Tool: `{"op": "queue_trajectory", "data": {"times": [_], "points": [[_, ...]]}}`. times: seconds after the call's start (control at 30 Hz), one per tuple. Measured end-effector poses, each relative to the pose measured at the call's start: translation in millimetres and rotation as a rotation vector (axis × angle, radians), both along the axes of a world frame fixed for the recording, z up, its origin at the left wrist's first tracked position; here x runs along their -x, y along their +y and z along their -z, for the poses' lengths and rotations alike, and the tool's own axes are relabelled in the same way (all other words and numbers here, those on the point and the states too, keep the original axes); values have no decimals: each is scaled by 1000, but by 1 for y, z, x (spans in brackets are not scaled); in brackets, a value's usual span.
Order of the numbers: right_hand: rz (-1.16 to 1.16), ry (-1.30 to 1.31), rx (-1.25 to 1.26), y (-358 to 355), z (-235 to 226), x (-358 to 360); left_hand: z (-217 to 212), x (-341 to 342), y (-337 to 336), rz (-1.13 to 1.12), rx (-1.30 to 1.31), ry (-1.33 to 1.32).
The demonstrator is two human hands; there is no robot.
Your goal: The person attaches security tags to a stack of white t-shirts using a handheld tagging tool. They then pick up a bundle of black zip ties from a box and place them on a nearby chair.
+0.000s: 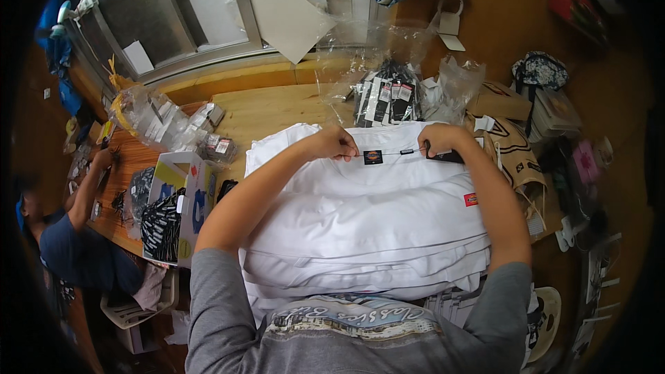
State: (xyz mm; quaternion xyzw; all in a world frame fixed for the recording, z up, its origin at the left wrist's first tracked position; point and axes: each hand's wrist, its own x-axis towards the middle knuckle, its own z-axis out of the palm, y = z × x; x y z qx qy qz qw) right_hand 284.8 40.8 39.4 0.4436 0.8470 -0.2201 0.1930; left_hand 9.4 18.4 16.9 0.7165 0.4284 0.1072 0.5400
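Observation:
A stack of folded white shirts (pixel 374 228) lies on the wooden table (pixel 277 107) in front of me. My left hand (pixel 334 144) pinches the collar area of the top shirt, right beside a small dark tag (pixel 373 157). A thin string runs from the tag to my right hand (pixel 442 140), which is closed around a black tagging tool (pixel 447 157) at the shirt's far edge. A small red label (pixel 471 199) shows on the shirt's right side.
A bundle of black-and-white hang tags (pixel 388 100) lies in clear plastic behind the shirts. An open box of tags (pixel 173 211) stands at my left, clear bags of tags (pixel 163 125) beyond it. Another person (pixel 73 235) sits at far left. Bags and clutter crowd the right.

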Motion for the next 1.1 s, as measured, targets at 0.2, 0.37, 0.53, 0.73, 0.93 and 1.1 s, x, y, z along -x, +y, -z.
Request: {"op": "queue_trajectory", "data": {"times": [0.2,0.37,0.53,0.73,0.93,1.1], "points": [[96,275,-559,-24,5,48,23,-44,12,-218,-135,-196],[552,1051,148,-20,32,69,30,-58,8,-319,-157,-303],[691,1144,368,-21,29,57,16,-63,-9,-401,-63,-454],[702,1063,224,-21,18,43,21,-72,-21,-464,-696,-219],[819,1046,-70,-12,19,33,52,-59,-13,-184,-934,236],[767,1052,-110,-13,22,33,55,-64,-15,-18,-972,485]]}}
